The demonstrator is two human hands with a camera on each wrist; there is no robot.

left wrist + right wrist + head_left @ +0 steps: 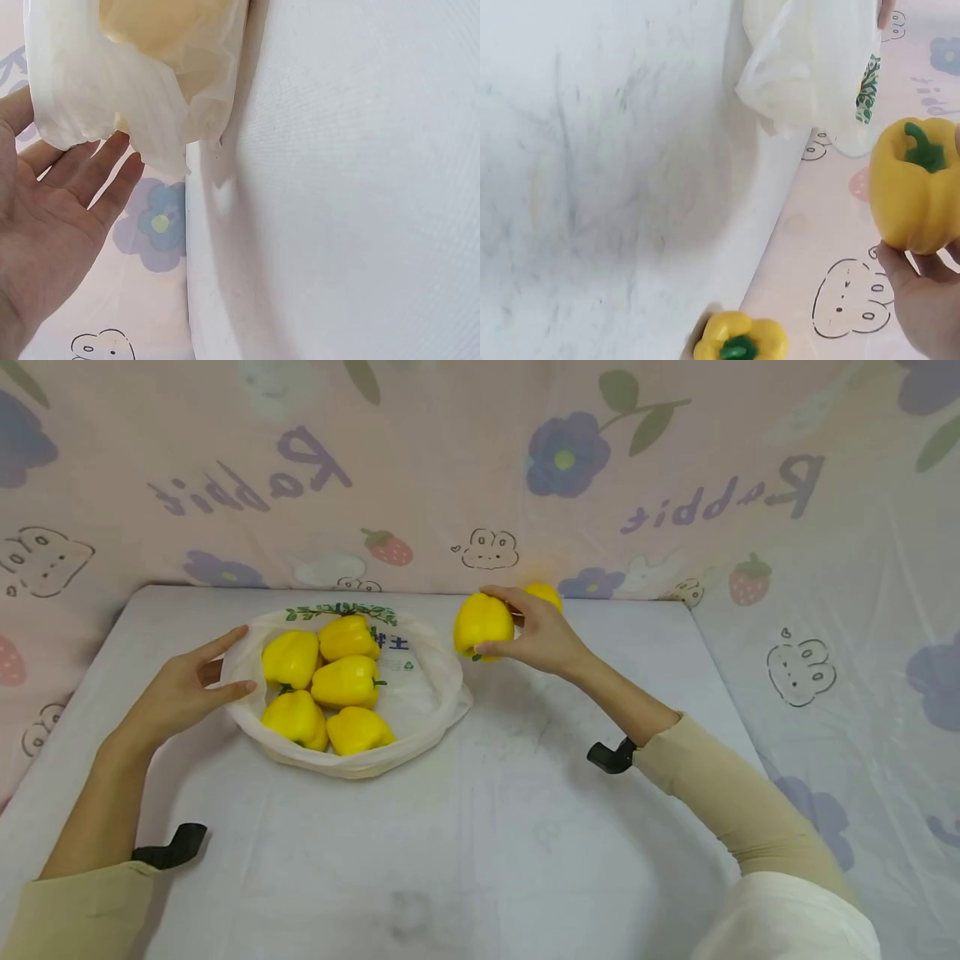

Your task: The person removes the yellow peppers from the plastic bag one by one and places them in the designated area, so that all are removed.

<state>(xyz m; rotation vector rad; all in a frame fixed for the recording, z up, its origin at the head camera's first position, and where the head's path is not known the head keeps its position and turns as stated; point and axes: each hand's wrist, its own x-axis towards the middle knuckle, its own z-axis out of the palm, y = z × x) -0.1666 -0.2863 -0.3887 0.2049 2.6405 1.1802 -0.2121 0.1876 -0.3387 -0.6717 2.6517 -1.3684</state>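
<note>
Overall, the table (517, 852) bears a white bag (337, 764), its mouth open upward on five yellow peppers (345, 682). At far left the left hand (176, 693) touches the bag's side, thumb and fingers spread well apart; the right hand (547, 635) — fingers and thumb curled around one pepper (480, 620) — holds it raised just beside the bag's right side, with another pepper (547, 594) behind that hand, near the table's far edge.
</note>
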